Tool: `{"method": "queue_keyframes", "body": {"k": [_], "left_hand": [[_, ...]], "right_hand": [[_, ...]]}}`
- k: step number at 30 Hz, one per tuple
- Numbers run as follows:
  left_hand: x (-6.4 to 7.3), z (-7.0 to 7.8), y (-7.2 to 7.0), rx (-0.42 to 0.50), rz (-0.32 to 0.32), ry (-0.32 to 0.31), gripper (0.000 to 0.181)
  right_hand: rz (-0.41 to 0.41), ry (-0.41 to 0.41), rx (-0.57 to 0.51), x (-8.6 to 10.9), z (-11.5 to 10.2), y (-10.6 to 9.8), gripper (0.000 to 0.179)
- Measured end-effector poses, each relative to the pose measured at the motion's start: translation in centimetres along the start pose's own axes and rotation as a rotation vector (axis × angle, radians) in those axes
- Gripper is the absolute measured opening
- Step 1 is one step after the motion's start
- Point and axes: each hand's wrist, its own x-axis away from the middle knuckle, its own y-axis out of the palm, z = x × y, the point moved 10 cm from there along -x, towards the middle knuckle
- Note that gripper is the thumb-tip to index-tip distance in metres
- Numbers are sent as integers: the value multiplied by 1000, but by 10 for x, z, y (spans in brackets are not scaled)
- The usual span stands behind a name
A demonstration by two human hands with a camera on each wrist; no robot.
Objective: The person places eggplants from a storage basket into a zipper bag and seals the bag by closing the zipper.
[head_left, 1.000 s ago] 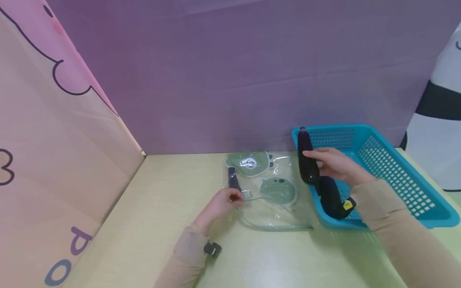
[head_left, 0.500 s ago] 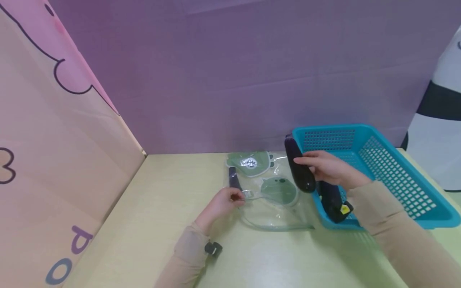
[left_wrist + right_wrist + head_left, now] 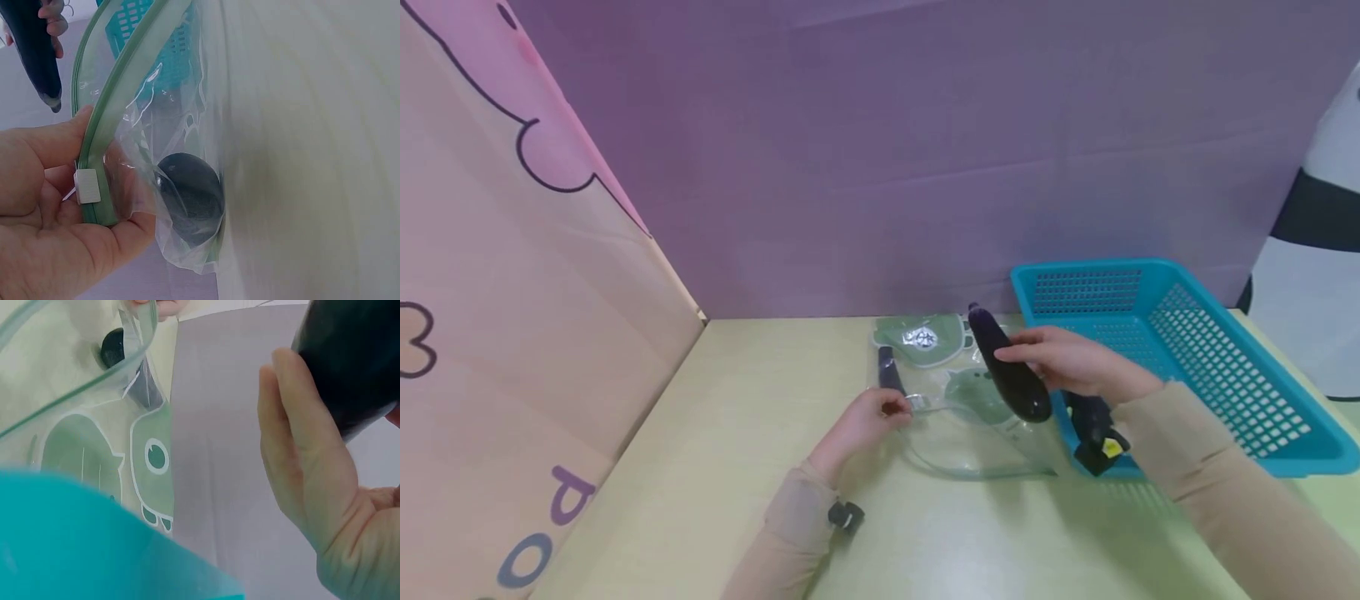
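A long, glossy dark purple eggplant [image 3: 1011, 375] is held by my right hand [image 3: 1075, 358], thumb on its near side. It slants over the clear zip bag [image 3: 955, 473], its thick end toward me. My left hand [image 3: 861, 425] holds the bag's left edge by the white slider [image 3: 87, 186]. In the left wrist view, the green zip strips [image 3: 128, 53] stand apart, so the mouth gapes. Another eggplant [image 3: 190, 200] lies inside the bag at its left side. The bag carries green animal prints [image 3: 153, 456]. The right fingers' far side is partly hidden.
To the right stands a blue perforated basket [image 3: 1247, 367], its left rim close beside the bag. A black wrist camera with a yellow mark [image 3: 1111, 448] overlaps its near left corner. A purple cloth [image 3: 850, 167] hangs behind the pale table [image 3: 760, 400], and a printed panel stands left.
My right hand has brought the eggplant leftward and toward me, from over the basket rim to over the bag, tilting it further. The left hand keeps its hold on the bag edge.
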Motion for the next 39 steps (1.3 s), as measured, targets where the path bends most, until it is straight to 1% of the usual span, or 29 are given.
{"method": "queue_keyframes", "body": {"k": [6,12,14,19,24,28,30,34,38,39], "left_hand": [[0,3,-1,2,0,-2,6],[2,4,-2,-6,1,2,6],[2,5,-2,-7,2,7,6],[1,5,-1,-7,1,16,6],[0,5,-1,-11,1,26,7],[0,7,-1,-13,-4,47,7],[0,7,-1,-16,-6,54,8],[0,6,-1,-15,-3,46,7],[0,6,-1,-15,-4,57,7],[0,8,-2,-14,-4,69,7]], "right_hand": [[-19,24,39,0,4,10,68],[-44,10,108,3,6,24,58],[-52,13,124,3,8,28,57],[-73,49,143,3,15,35,58],[-103,66,146,5,19,44,57],[-116,89,177,6,24,49,59],[-117,101,209,8,26,50,62],[-125,114,259,10,28,54,63],[-147,121,276,12,31,59,61],[-152,125,278,13,32,60,61]]}}
